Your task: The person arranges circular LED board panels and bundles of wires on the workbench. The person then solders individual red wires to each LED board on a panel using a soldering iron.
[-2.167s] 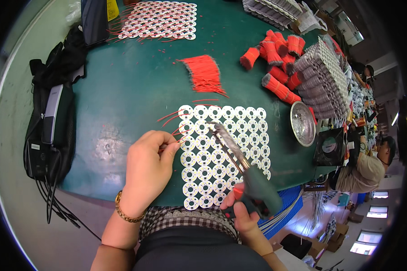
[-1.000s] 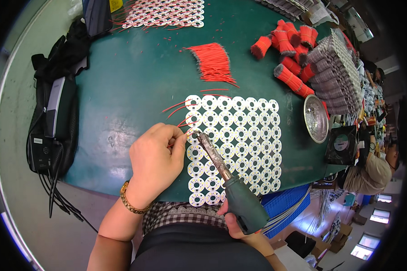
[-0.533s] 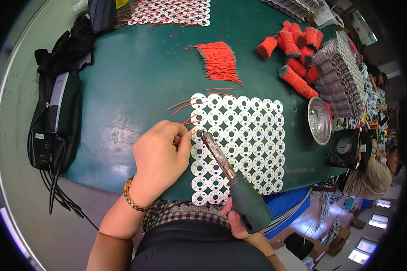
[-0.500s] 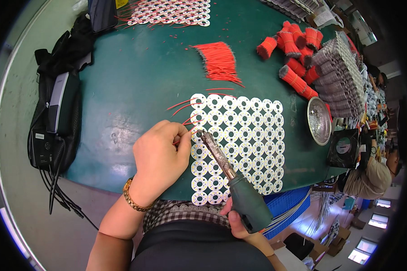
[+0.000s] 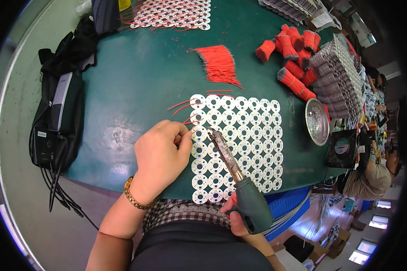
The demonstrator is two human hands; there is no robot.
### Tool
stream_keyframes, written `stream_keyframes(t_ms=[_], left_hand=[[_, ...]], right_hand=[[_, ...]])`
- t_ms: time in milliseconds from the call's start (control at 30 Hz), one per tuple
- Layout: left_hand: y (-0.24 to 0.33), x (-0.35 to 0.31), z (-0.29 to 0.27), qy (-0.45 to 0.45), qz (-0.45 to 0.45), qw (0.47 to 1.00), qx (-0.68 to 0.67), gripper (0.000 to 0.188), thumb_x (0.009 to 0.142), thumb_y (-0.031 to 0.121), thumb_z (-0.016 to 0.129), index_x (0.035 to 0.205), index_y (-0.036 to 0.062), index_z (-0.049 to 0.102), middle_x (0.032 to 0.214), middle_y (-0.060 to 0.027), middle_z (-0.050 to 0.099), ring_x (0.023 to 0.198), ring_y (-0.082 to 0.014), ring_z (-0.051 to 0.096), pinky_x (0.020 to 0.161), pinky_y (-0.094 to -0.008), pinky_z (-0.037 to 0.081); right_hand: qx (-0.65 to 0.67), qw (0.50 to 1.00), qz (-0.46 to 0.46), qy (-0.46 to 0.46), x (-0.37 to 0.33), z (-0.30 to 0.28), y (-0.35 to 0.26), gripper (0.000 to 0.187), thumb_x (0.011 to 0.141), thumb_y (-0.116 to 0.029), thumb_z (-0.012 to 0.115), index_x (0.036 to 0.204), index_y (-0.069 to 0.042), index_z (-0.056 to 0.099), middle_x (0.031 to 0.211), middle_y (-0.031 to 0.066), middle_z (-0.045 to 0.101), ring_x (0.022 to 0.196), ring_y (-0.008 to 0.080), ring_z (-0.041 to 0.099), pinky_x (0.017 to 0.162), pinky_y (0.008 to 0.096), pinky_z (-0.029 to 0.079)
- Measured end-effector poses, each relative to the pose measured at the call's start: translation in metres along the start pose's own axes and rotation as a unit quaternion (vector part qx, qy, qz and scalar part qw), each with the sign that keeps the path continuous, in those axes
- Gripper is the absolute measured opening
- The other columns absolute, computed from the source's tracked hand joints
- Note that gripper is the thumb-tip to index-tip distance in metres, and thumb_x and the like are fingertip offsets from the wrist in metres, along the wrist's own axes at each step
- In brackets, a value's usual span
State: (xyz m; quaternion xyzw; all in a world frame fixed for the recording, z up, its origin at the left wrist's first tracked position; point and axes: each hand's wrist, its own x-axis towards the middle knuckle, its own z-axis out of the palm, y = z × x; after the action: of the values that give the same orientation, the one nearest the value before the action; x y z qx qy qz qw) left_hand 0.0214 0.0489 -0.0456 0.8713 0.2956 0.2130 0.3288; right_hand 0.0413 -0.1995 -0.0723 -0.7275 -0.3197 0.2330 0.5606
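Note:
A panel of round white circuit boards [image 5: 243,132] lies on the green tabletop in front of me. My left hand [image 5: 162,147] is closed in a pinch on a red wire [image 5: 178,141] at the panel's left edge. My right hand [image 5: 238,221] grips a soldering iron [image 5: 253,205] by its dark handle. Its stained metal tip lies over the boards of the third row, a little right of my left fingertips. More red wires [image 5: 181,108] stick out to the left from the upper left boards. Two loose ones lie just above the panel.
A flat pile of red wires [image 5: 219,64] lies beyond the panel. Bundled red wires [image 5: 294,67], stacked board panels [image 5: 336,77] and a round metal dish [image 5: 317,122] stand at the right. A wired panel [image 5: 172,13] lies far back; a black bag [image 5: 54,113] with devices sits left.
The soldering iron's tip has moved slightly right, away from my left fingertips. My left hand stays nearly in place, still pinching the wire. The whole view has shifted a little.

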Motion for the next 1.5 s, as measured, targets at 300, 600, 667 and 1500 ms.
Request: stream_keyframes(t_ms=[300,600,667,1500], left_hand=[[0.001,-0.001,-0.001,0.047,0.047,0.988,-0.137,0.009,0.076,-0.005,0.068,0.082,0.0010,0.064,0.071,-0.0040,0.056,0.060,-0.0094,0.052,0.055,-0.0229,0.043],[-0.006,0.000,0.004,-0.037,0.092,0.994,-0.038,0.007,0.070,-0.002,0.066,0.073,0.0032,0.062,0.068,-0.0041,0.057,0.055,-0.0109,0.054,0.051,-0.0232,0.043],[-0.006,0.000,0.004,-0.034,0.100,0.994,-0.023,0.008,0.069,-0.002,0.065,0.072,0.0031,0.061,0.067,-0.0046,0.056,0.054,-0.0119,0.055,0.050,-0.0231,0.043],[-0.006,0.001,0.005,-0.018,0.123,0.992,-0.011,0.007,0.067,-0.001,0.064,0.069,0.0049,0.060,0.064,-0.0043,0.053,0.050,-0.0140,0.051,0.048,-0.0261,0.041]], right_hand=[[-0.088,0.994,-0.070,-0.008,0.010,-0.006,-0.011,0.035,0.088,-0.023,0.057,0.111,0.002,0.053,0.080,0.0104,0.059,0.069,0.0166,0.059,0.060,0.0300,0.048],[-0.203,0.976,-0.041,-0.067,0.009,-0.018,-0.018,0.016,0.074,-0.003,0.057,0.089,0.000,0.061,0.078,0.0078,0.062,0.069,0.0183,0.061,0.062,0.0276,0.048],[-0.182,0.981,-0.054,-0.037,0.007,-0.015,-0.011,0.014,0.074,-0.003,0.058,0.087,0.000,0.061,0.077,0.0078,0.062,0.068,0.0181,0.061,0.061,0.0273,0.048],[-0.288,0.947,-0.135,-0.046,0.012,-0.018,-0.009,0.030,0.064,-0.026,0.075,0.089,-0.011,0.066,0.075,0.0062,0.058,0.056,0.0233,0.057,0.047,0.0336,0.045]])
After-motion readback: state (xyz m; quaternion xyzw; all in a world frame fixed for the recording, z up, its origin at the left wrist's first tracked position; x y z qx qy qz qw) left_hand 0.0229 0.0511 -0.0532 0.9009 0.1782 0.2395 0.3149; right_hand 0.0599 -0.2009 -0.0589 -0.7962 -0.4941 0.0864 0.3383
